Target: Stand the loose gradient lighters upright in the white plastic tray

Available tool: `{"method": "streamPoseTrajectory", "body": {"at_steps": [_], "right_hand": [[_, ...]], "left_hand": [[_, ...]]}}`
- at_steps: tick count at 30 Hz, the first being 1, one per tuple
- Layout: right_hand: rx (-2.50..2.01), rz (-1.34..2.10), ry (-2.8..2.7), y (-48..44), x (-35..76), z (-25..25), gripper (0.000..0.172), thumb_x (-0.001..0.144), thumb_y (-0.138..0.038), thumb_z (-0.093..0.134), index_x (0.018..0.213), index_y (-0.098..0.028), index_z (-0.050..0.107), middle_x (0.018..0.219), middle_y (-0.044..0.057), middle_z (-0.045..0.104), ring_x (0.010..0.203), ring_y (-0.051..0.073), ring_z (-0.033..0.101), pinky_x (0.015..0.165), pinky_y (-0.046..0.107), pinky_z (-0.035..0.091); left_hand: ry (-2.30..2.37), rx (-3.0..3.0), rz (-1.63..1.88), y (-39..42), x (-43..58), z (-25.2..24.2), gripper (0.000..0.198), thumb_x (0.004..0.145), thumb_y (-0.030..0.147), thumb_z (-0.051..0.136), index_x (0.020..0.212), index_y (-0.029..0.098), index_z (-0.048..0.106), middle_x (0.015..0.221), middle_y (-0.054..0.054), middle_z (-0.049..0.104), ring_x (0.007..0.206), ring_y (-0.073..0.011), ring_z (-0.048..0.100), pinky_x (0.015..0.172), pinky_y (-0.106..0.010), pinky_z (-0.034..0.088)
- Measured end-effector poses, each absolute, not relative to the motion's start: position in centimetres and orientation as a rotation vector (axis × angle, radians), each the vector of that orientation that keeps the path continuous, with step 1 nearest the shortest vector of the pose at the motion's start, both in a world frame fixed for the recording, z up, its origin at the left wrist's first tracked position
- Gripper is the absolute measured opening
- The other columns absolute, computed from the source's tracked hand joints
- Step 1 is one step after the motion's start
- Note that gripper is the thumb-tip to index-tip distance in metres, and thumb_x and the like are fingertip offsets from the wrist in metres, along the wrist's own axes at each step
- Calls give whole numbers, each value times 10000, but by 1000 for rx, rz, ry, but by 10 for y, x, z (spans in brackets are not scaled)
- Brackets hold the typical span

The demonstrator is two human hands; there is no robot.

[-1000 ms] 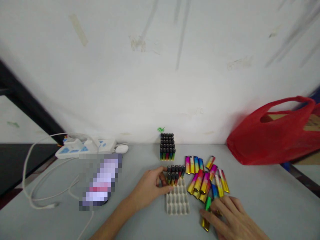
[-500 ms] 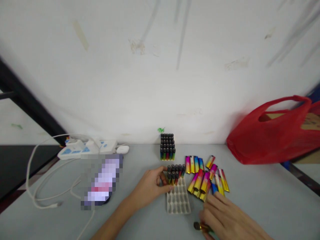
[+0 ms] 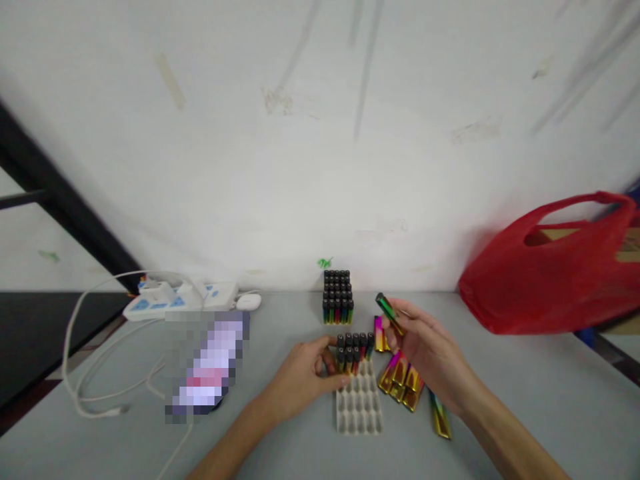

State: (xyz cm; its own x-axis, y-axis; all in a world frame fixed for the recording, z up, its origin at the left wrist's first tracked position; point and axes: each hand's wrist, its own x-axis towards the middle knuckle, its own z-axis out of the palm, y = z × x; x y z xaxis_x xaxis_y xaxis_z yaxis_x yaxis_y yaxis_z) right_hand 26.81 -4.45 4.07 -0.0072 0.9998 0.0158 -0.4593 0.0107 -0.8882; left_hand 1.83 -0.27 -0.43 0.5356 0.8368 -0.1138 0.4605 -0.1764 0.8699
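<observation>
My left hand (image 3: 309, 367) grips the left side of a pale tray (image 3: 359, 403) with rows of small pockets. Several black-topped lighters (image 3: 355, 341) stand upright in its far rows; the near pockets hold nothing. Raised to the right of the tray, my right hand (image 3: 417, 337) pinches a shiny green-and-gold lighter (image 3: 389, 310) with a dark end, tilted up to the left. Beneath and beside that hand lie loose metallic lighters (image 3: 399, 385) in pink, yellow and gold, partly hidden by it. One blue-green and gold lighter (image 3: 441, 417) lies apart, below my right wrist.
A block of upright black-topped lighters (image 3: 338, 297) stands by the wall. On the left are a blurred-out phone (image 3: 213, 360), a white power strip (image 3: 180, 301), a white charger (image 3: 249, 302) and looping cables. A red bag (image 3: 545, 280) sits at the right.
My right hand has moved up and away from the near edge, carrying a lighter, and now covers part of the loose pile. My left hand stays at the tray.
</observation>
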Motion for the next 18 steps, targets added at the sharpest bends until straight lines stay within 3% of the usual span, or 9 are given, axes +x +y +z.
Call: {"method": "streamPoseTrajectory", "body": {"at_steps": [4,9,13,16,18], "right_hand": [[-841,1372,-862,-46,262,28,276,960,-411,802,1137,-203,763,748,-33,538,690,163,477,667,280,412],[-956,1236,-1030,-54,266,22,263,1048,-479,731,1065,-218,701,728,-35,574,668,147,471,676,259,414],[-922,1349,-884,-60,267,25,237,983,-434,788,1011,-234,665,722,-41,590,546,115,409,520,238,344],[-818,1527,-728,-63,262,24,269,901,-413,850,948,-222,665,664,-68,448,538,104,277,484,220,265],[-721,1647,-673,-64,259,23,382,902,-521,833,826,-207,628,656,-75,350,558,105,223,488,218,245]], "left_hand": [[1082,1823,500,-4,19,-1,443,824,410,900,1151,157,739,766,40,677,619,-132,473,573,-266,303],[1095,1830,488,-5,19,2,439,834,401,891,1168,162,737,728,55,638,612,-129,454,572,-266,296],[1096,1822,476,-5,18,1,421,839,406,889,1142,162,728,724,58,619,612,-129,444,556,-266,276],[1101,1829,487,-5,18,0,382,838,403,890,1087,169,719,737,58,621,614,-127,442,552,-268,266],[1095,1823,488,-6,19,1,357,841,399,885,1053,171,710,741,59,620,612,-124,436,554,-268,266]]}}
